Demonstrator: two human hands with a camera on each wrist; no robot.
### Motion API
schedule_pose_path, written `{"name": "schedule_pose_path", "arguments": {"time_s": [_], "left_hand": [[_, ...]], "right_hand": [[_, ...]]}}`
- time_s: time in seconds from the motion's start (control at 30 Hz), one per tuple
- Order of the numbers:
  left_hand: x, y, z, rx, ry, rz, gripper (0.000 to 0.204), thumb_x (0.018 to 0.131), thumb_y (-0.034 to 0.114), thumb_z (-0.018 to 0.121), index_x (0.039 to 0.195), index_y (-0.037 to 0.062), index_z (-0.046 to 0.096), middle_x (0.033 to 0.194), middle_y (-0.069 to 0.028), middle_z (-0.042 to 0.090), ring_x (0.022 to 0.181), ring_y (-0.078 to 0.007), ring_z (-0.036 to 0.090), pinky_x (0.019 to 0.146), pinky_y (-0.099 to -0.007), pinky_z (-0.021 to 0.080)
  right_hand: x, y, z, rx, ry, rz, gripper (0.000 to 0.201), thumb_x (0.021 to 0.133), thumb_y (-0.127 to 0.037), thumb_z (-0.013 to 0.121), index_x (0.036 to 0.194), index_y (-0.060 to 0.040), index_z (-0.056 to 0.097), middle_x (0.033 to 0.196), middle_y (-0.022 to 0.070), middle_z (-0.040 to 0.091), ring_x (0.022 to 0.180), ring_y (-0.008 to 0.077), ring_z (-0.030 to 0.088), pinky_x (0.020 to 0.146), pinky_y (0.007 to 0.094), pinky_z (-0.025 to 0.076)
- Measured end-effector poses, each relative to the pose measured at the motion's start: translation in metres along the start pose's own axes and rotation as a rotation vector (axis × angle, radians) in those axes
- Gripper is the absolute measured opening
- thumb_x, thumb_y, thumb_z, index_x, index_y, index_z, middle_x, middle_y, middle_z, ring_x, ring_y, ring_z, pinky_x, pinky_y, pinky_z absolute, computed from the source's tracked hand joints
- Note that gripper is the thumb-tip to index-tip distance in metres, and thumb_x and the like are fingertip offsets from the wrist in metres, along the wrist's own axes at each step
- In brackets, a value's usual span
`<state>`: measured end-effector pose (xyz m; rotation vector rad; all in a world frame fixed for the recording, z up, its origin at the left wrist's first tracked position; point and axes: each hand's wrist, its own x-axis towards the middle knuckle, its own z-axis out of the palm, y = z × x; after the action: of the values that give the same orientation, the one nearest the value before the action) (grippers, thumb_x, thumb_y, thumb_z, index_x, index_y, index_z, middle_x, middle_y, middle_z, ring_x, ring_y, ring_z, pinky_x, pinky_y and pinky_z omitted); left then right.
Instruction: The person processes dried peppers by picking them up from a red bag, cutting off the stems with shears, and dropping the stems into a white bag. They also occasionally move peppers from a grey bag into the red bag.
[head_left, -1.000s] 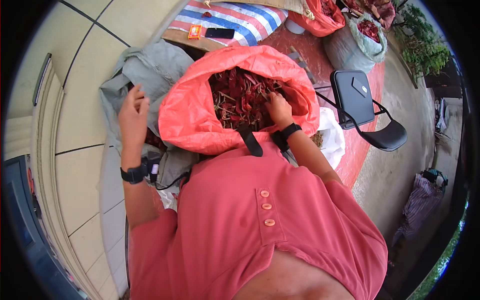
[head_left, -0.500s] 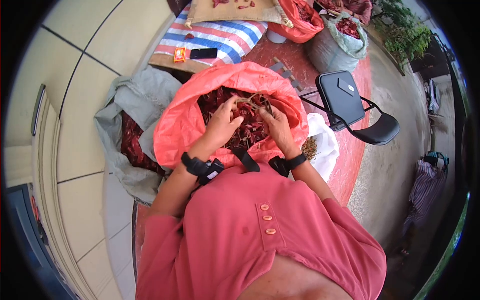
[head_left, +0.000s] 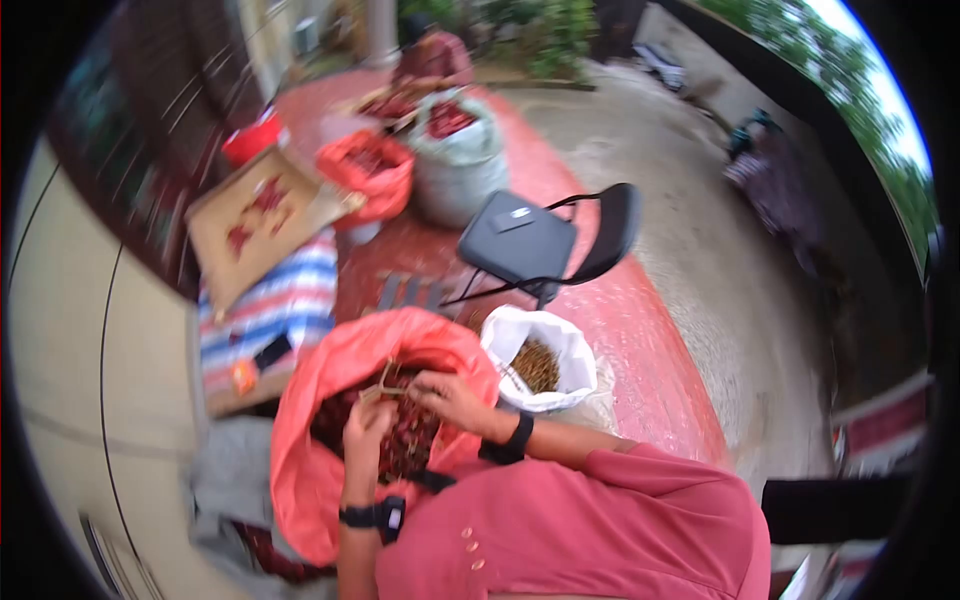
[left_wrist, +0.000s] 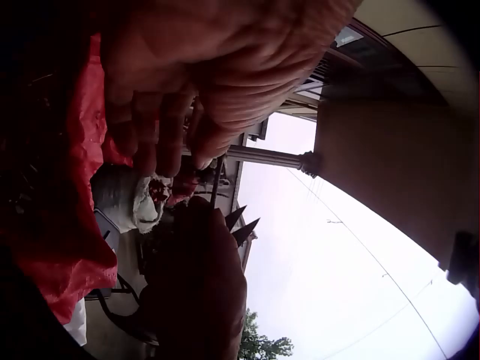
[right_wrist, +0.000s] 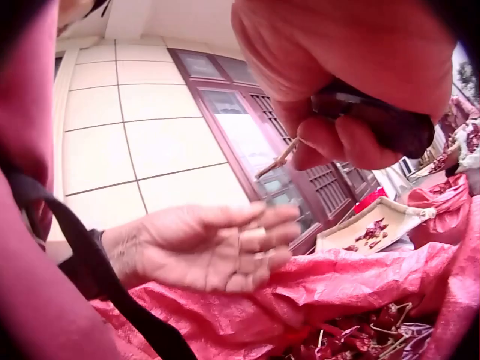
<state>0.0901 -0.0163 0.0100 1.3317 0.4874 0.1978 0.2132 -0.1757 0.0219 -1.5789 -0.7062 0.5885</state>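
Observation:
A coral-red sack stands against the person's lap, with dark red dried chillies inside. Over its mouth, the right hand grips dark-handled snips; their two pointed blades stand apart in the left wrist view. Its fingertips also pinch a thin brown stem. The left hand is turned palm up in the right wrist view, its fingers loosely extended and nothing on the palm. In the head view its fingertips come close to the stem.
At the right is a white bag with brownish bits, behind it a black folding chair. A grey sack slumps at the left. Farther off are a cardboard sheet, a second red bag, a pale green sack and a seated person.
The left hand came from beside the sack to over its mouth, near the right hand. Both hands now lie higher above the chillies, and the head view has swung to the right and up.

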Motion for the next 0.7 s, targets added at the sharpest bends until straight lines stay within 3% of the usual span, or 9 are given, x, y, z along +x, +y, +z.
{"name": "schedule_pose_path", "arguments": {"time_s": [0.13,0.17,0.23,0.33,0.43,0.5,0.57,0.6,0.7], "left_hand": [[0.021,-0.074,-0.025,0.403,-0.071,-0.081,0.035,0.086,0.010,0.061,0.119,-0.0011,0.057,0.114,-0.0130,0.063,0.104,-0.0203,0.060,0.090,-0.0323,0.047],[0.026,-0.089,-0.030,0.517,-0.064,-0.059,0.035,0.085,0.011,0.063,0.118,-0.0005,0.058,0.116,-0.0147,0.062,0.107,-0.0232,0.059,0.092,-0.0341,0.046],[0.037,-0.102,-0.035,0.774,-0.162,0.117,0.048,0.080,0.013,0.062,0.127,0.0051,0.054,0.133,-0.0178,0.049,0.125,-0.0324,0.044,0.105,-0.0393,0.034],[0.053,-0.129,-0.028,0.976,-0.227,0.078,0.069,0.078,0.017,0.064,0.141,0.0089,0.038,0.144,-0.0179,0.035,0.132,-0.0342,0.034,0.110,-0.0446,0.023],[0.064,-0.139,-0.011,1.079,-0.232,0.011,0.076,0.077,0.018,0.065,0.145,0.0151,0.031,0.147,-0.0179,0.029,0.132,-0.0417,0.031,0.109,-0.0471,0.028],[0.068,-0.142,-0.002,1.222,-0.258,-0.024,0.073,0.078,0.018,0.066,0.144,0.0178,0.034,0.148,-0.0139,0.029,0.126,-0.0413,0.037,0.102,-0.0477,0.038],[0.065,-0.121,0.015,1.330,-0.283,-0.098,0.073,0.078,0.020,0.068,0.143,0.0179,0.035,0.145,-0.0137,0.032,0.123,-0.0381,0.039,0.103,-0.0440,0.038],[0.061,-0.114,0.020,1.370,-0.264,0.000,0.061,0.078,0.020,0.068,0.134,0.0141,0.046,0.135,-0.0127,0.043,0.117,-0.0352,0.045,0.097,-0.0447,0.042],[0.066,-0.116,0.018,1.459,-0.279,0.047,0.047,0.078,0.018,0.068,0.122,0.0097,0.053,0.120,-0.0135,0.053,0.110,-0.0344,0.050,0.092,-0.0460,0.044]], "right_hand": [[-0.026,0.005,-0.051,-0.197,0.323,-0.024,0.018,0.092,-0.020,0.057,0.091,-0.0023,0.059,0.079,0.0139,0.058,0.072,0.0214,0.058,0.067,0.0338,0.046],[-0.031,0.034,-0.064,-0.270,0.408,0.029,0.020,0.092,-0.023,0.056,0.092,-0.0027,0.059,0.080,0.0163,0.060,0.074,0.0293,0.060,0.067,0.0371,0.046],[-0.049,0.039,-0.086,-0.362,0.564,0.125,0.023,0.092,-0.025,0.055,0.091,-0.0024,0.059,0.080,0.0188,0.061,0.074,0.0350,0.060,0.066,0.0402,0.045],[-0.074,0.092,-0.113,-0.458,0.668,0.273,0.029,0.091,-0.030,0.054,0.088,-0.0020,0.059,0.079,0.0197,0.062,0.073,0.0368,0.060,0.064,0.0433,0.045],[-0.092,0.139,-0.132,-0.557,0.684,0.444,0.029,0.088,-0.030,0.057,0.092,-0.0024,0.061,0.083,0.0217,0.064,0.081,0.0380,0.063,0.069,0.0463,0.047],[-0.100,0.157,-0.130,-0.683,0.862,0.337,0.030,0.087,-0.024,0.060,0.103,0.0006,0.061,0.084,0.0186,0.067,0.078,0.0346,0.065,0.069,0.0402,0.049],[-0.103,0.166,-0.135,-0.519,0.782,0.533,0.036,0.087,-0.024,0.061,0.112,0.0023,0.058,0.085,0.0160,0.069,0.078,0.0289,0.067,0.071,0.0378,0.050],[-0.104,0.177,-0.136,-0.469,0.727,0.486,0.034,0.088,-0.024,0.061,0.111,0.0013,0.060,0.084,0.0143,0.068,0.077,0.0233,0.067,0.069,0.0362,0.050],[-0.107,0.150,-0.130,-0.327,0.508,0.508,0.030,0.088,-0.026,0.059,0.109,-0.0051,0.061,0.091,0.0213,0.066,0.086,0.0368,0.064,0.073,0.0438,0.048]]}}
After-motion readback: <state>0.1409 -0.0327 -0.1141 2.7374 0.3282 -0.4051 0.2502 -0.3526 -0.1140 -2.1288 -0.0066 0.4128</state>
